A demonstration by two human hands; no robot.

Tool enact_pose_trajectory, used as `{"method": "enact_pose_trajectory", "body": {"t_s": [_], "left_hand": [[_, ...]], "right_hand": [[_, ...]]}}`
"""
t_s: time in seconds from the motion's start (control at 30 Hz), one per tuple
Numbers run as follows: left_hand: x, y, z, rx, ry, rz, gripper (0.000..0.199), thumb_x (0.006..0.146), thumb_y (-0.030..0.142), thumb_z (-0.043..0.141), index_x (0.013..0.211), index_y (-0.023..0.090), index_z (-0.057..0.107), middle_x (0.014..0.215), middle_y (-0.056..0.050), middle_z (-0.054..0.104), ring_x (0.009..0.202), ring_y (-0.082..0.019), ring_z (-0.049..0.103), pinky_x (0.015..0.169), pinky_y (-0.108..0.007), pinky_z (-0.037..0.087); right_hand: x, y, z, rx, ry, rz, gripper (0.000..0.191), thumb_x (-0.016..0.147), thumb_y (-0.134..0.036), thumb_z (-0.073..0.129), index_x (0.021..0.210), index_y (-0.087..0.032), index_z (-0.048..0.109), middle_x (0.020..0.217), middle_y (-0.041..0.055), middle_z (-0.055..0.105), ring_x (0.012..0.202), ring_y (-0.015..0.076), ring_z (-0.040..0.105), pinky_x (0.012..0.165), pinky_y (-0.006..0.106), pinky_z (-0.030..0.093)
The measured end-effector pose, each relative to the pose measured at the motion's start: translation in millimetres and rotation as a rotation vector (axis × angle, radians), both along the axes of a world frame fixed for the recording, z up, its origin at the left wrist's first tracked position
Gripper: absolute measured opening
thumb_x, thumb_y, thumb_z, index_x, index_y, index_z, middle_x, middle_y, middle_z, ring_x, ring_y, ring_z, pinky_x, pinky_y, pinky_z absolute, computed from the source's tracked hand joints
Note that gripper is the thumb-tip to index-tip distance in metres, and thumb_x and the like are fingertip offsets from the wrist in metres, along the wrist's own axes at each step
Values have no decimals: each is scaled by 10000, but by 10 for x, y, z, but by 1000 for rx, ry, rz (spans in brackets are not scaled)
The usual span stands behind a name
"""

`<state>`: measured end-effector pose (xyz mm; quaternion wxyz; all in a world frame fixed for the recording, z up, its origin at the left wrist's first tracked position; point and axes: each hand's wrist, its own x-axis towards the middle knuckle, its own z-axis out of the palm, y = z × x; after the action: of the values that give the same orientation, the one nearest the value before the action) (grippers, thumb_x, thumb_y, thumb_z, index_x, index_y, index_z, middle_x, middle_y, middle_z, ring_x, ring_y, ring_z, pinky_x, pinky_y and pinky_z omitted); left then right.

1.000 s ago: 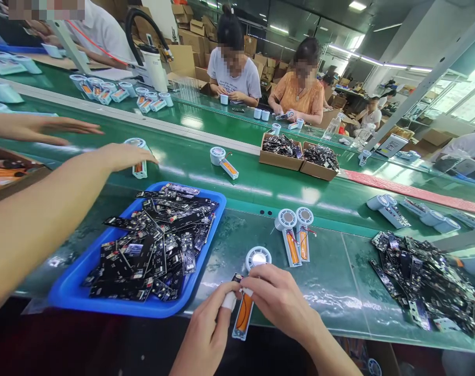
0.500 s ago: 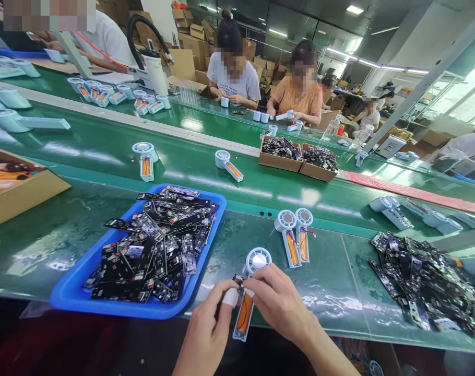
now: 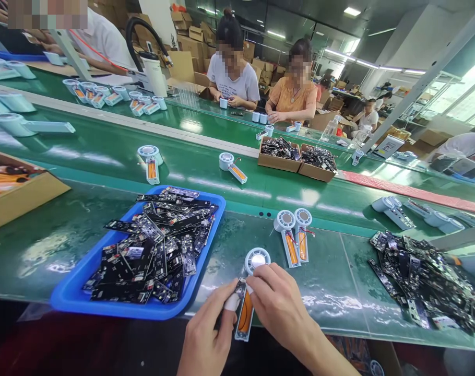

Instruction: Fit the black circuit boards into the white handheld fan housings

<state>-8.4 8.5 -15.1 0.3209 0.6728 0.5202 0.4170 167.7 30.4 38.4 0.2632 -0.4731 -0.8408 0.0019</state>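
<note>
A light-blue fan unit (image 3: 258, 258) with an orange battery in its open handle lies at the table's front edge. My left hand (image 3: 211, 326) pinches a small black circuit board (image 3: 241, 285) at the handle's upper left, a white cover on one finger. Closed fingers of my right hand (image 3: 280, 303) meet the board's end and the top of the handle; what exactly they grip is hidden. Behind, two similar fan units (image 3: 286, 221) stand side by side. Left of my hands, a blue tray (image 3: 217, 219) holds many black circuit boards (image 3: 143, 256).
Loose circuit boards (image 3: 421, 287) are heaped at the right. A cardboard box (image 3: 37, 196) stands at the left. More fan units (image 3: 233, 165) sit on the green belt, with two boxes of boards (image 3: 280, 162) behind. People work across the line.
My left hand has turned the circuit board slightly, still close to my right fingers. Two fan units on the belt have shifted slightly right. A person opposite has let go of a fan unit.
</note>
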Motion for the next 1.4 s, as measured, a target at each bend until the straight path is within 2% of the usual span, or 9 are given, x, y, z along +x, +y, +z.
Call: {"method": "enact_pose_trajectory", "body": {"t_s": [0.13, 0.3, 0.43, 0.63, 0.77, 0.97, 1.17, 1.3, 1.4], "left_hand": [[20, 39, 56, 147, -14, 25, 293, 961, 255, 511, 1155, 208, 725, 1053, -73, 793, 928, -228, 778, 784, -292, 654], [25, 64, 136, 188, -15, 9, 259, 966, 247, 526, 1103, 201, 740, 910, -53, 798, 901, -215, 786, 773, -252, 647], [7, 82, 168, 309, 14, -1, 266, 957, 198, 520, 1096, 197, 746, 1002, -68, 801, 913, -195, 782, 828, -227, 622], [-86, 144, 181, 59, -104, -124, 261, 949, 252, 562, 1113, 239, 764, 962, -51, 792, 780, -178, 770, 732, -232, 641], [-106, 185, 225, -89, -225, -219, 267, 952, 307, 565, 1115, 255, 771, 1001, -57, 789, 578, -130, 698, 495, -183, 589], [-138, 225, 224, -169, -224, -231, 258, 914, 326, 586, 1086, 254, 764, 932, -31, 802, 654, -156, 746, 602, -203, 621], [-218, 140, 2, -346, -102, -167, 433, 936, 376, 517, 1345, 267, 609, 1056, -47, 802, 859, -204, 785, 570, -200, 603], [-144, 75, -30, -297, -46, -169, 428, 955, 329, 427, 1328, 200, 590, 890, -34, 778, 591, -156, 726, 640, -244, 621], [-66, 80, 0, -87, 120, -111, 419, 963, 248, 371, 1315, 185, 591, 884, -43, 764, 532, -143, 682, 603, -236, 603]], "right_hand": [[7, 2, 17, 13, -2, 30, 231, 959, -47, 455, 874, -188, 617, 815, 40, 629, 696, 184, 527, 629, 300, 422], [-13, -1, 18, -42, 17, 28, 211, 906, -25, 494, 843, -188, 613, 824, 37, 631, 715, 183, 552, 645, 288, 426], [-8, -5, 22, -57, -21, 22, 202, 934, -42, 505, 858, -177, 635, 833, 50, 634, 718, 193, 560, 648, 298, 438], [85, 44, 28, -274, 194, 77, 233, 951, -59, 555, 1116, -168, 677, 994, 70, 690, 886, 200, 624, 784, 290, 497], [70, 60, -22, -341, 300, 108, 233, 953, -62, 548, 1043, -196, 717, 944, 54, 706, 889, 203, 612, 787, 296, 495], [93, 57, -10, -377, 389, 84, 182, 961, -120, 579, 1040, -205, 720, 953, 55, 726, 904, 208, 618, 816, 318, 503], [387, -103, 123, -478, 380, 79, 342, 967, -93, 513, 1252, -229, 645, 1114, 67, 699, 1021, 191, 649, 907, 312, 517], [352, -191, -41, -422, 215, 141, 368, 932, -62, 484, 1203, -218, 678, 1054, 83, 699, 935, 199, 665, 808, 299, 545], [248, -161, -177, -320, 356, 129, 278, 977, -120, 477, 1065, -207, 726, 1017, 89, 716, 915, 189, 683, 805, 286, 555]]}}
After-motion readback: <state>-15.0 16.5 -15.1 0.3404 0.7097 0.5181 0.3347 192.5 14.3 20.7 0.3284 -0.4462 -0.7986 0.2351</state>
